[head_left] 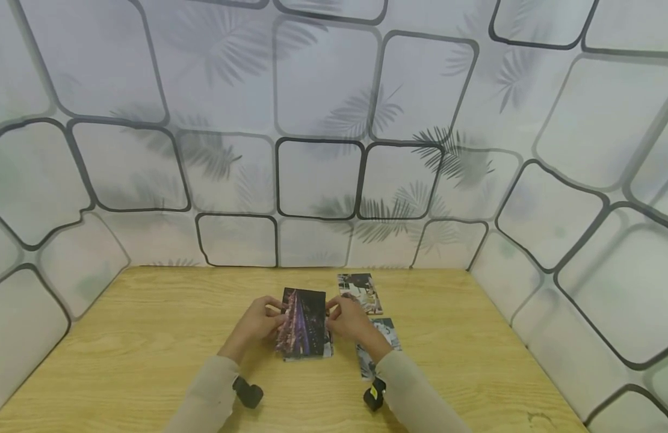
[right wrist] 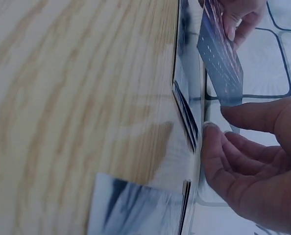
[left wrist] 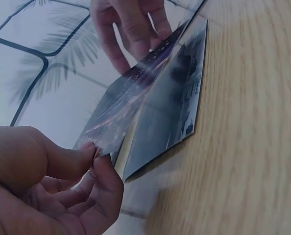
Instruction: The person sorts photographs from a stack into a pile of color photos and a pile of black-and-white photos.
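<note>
Glossy photo card, dark with purple city lights, is being lifted off a small stack near the middle of the desk's near edge. It's being pinched at its left edge by the left hand, thumb and forefinger curled on it, and at its right edge by the right hand, fingertips closed on it too. In the left wrist view the card is being tilted up, one long edge low by the stack, so this looks like the pick-up step of the cards being dealt out. Judging from that, the next move calls for the card being carried clear without the one underneath being dragged along.

Just right of the stack, two more photos are lying flat: one partly hidden under the right wrist, another further back. Everything's being carried by a light wood-grain desk. Behind and round the sides, the desk is being boxed in by pale walls printed with dark rounded squares and leaf shadows.
</note>
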`<state>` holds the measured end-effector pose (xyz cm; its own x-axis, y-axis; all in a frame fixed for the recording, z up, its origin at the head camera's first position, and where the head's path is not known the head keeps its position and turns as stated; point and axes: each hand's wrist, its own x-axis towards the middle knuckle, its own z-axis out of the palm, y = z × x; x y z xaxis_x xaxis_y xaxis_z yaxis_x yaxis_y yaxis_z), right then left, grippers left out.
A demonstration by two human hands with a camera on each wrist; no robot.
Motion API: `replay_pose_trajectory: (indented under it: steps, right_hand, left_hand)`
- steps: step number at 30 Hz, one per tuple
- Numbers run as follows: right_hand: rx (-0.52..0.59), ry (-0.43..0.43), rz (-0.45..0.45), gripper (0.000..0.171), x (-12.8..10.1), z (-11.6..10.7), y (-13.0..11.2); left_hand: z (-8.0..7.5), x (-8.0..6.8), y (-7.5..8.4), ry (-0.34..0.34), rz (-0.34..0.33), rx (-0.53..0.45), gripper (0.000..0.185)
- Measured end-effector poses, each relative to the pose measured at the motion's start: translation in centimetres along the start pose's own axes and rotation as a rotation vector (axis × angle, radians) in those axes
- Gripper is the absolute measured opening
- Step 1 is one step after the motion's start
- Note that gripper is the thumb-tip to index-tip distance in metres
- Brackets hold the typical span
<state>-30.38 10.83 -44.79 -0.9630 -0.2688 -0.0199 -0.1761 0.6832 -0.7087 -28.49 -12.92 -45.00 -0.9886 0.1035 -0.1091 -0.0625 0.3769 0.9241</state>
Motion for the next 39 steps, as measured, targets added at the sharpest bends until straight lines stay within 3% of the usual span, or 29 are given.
replay_pose_trajectory:
  steps: [5, 11, 20, 30, 39]
  right_hand:
    - [0.087, 0.025, -0.016, 0.048, 0.1, 0.2, -0.3]
    - [0.153, 0.046, 0.002, 0.052, 0.3, 0.1, -0.1]
    - [0.157, 0.102, -0.01, 0.05, 0.3, -0.7, 0.4]
    - [0.225, 0.053, -0.045, 0.045, 0.1, -1.8, 1.2]
    - [0.168, 0.059, -0.041, 0.042, 0.2, -2.5, 2.0]
  left_hand:
    - [0.3, -0.1, 0.4, -0.004, 0.009, -0.022, 0.03]
    - [0.8, -0.1, 0.9, 0.036, 0.029, 0.036, 0.038]
    - [1.5, 0.5, 0.8, -0.001, 0.014, 0.007, 0.074]
    - [2.2, 0.7, 1.1, 0.013, 0.111, -0.043, 0.041]
    - [2.9, 1.1, 1.8, -0.008, 0.116, -0.062, 0.045]
